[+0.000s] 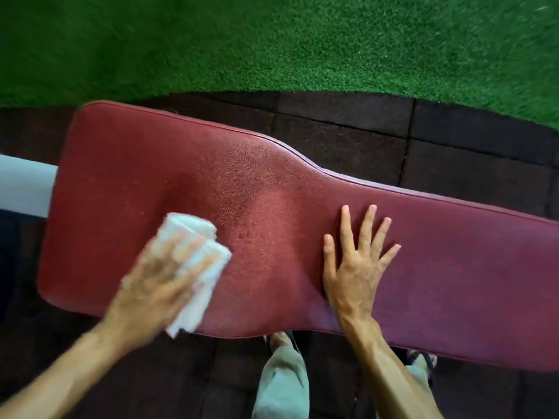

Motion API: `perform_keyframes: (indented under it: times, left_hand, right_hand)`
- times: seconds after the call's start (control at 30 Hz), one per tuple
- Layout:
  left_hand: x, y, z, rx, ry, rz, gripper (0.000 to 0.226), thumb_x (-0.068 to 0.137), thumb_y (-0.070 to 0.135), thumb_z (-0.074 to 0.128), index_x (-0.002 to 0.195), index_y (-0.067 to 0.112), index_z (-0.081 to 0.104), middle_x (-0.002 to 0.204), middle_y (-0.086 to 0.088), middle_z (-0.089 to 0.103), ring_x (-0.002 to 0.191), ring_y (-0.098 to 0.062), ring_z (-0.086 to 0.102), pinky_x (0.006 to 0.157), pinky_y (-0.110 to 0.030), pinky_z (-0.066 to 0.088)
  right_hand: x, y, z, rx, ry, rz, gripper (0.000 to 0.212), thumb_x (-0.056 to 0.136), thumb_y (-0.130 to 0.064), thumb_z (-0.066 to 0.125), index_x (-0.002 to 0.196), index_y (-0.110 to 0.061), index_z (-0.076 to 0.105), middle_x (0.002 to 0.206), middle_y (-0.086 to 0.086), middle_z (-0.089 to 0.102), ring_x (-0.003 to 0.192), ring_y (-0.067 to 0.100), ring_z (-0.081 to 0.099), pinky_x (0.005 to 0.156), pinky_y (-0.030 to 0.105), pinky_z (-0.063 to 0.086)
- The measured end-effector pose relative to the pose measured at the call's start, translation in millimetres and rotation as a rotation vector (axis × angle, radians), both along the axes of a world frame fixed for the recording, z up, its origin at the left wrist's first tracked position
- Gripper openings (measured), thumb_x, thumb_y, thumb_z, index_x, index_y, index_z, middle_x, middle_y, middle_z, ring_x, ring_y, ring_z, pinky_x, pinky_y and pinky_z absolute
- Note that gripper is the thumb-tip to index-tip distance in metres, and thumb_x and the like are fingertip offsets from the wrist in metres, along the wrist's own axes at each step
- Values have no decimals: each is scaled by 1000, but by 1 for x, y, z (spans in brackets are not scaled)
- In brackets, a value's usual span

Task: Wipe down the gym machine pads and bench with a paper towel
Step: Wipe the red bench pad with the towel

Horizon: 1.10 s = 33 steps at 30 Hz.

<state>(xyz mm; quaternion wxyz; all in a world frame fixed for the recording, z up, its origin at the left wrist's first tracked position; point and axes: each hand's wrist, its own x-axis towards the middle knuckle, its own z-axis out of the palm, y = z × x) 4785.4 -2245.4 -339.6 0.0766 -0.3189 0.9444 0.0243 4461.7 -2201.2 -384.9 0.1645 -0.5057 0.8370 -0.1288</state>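
The left hand [157,273], motion-blurred, presses a crumpled white paper towel [196,261] onto the wide end of the red padded desk [272,182], its fingers [193,252] laid over it. The right hand [354,267] rests flat beside it, fingers [367,222] spread wide, holding nothing.

The left hand [160,276] is blurred, palm down, fingers pressed flat on a folded towel [196,267] that lies under them; its bare forearm runs back toward the lower left corner. The right hand [354,267] lies flat, palm down, all 5 fingers spread and pointing away from the body, with nothing in it. Its forearm runs straight back to the bottom edge, tendons raised at the wrist.
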Motion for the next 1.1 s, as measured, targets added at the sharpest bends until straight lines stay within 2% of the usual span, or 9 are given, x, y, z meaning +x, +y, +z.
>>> perform_keyframes:
  times: [0.13,0.27,0.4,0.5,0.67,0.73,0.87,0.97,1.1]
  left_hand:
    - [-55,-113,-4,-108,257,559,42,105,40,29,141,24,45,151,-12,37,141,-35,25,114,-60,27]
    - [-120,-79,-15,-118,310,361,44,105,36,33,147,27,43,156,-9,37,148,-30,21,118,-61,20]
    - [-7,2,-2,-1,146,141,52,104,32,31,155,27,23,159,-7,30,149,-30,22,114,-59,29]
    - [64,-49,0,-41,139,262,52,102,28,34,153,25,26,153,-12,37,143,-40,29,107,-66,33]
    - [-15,-152,-9,-161,340,707,46,103,46,30,139,24,50,146,-14,45,139,-33,29,110,-65,30]
    - [-29,-117,-16,-36,298,605,57,101,54,23,142,22,46,150,-14,43,142,-35,30,114,-64,26]
    - [51,-24,-1,-18,196,152,50,103,34,35,152,31,28,159,-5,31,149,-27,24,119,-56,23]
    - [112,-64,8,-74,171,196,60,99,32,39,155,31,18,155,-9,35,146,-31,25,115,-58,26]
    - [66,-169,2,-199,287,437,41,102,37,40,142,30,47,149,-7,44,142,-31,28,113,-59,29]
  right_hand:
    - [36,-16,5,-2,0,58,57,100,-46,38,154,-33,25,166,5,7,153,34,-3,117,66,3]
    - [46,-27,5,-6,-9,21,56,99,-45,38,153,-32,27,166,3,9,153,33,-1,115,68,4]
    - [53,-29,9,9,-19,3,59,99,-48,34,154,-32,23,166,4,6,153,32,-3,116,69,6]
    - [78,-42,12,3,5,88,58,100,-48,35,154,-33,24,166,5,7,153,32,-3,116,67,3]
    - [108,-58,11,-25,-15,51,54,101,-43,34,153,-33,27,166,4,10,153,32,-1,116,66,2]
    - [107,-58,12,-25,-3,52,54,101,-43,33,154,-32,27,166,5,10,153,31,0,116,67,3]
    - [116,-60,18,3,-13,68,58,100,-46,33,155,-32,21,166,4,5,153,31,-4,116,68,3]
    - [136,-61,20,29,25,152,59,100,-50,33,155,-34,20,166,5,4,153,32,-5,117,65,2]
    - [143,-61,18,64,61,176,58,100,-51,27,155,-36,16,167,4,1,153,32,-6,119,64,3]
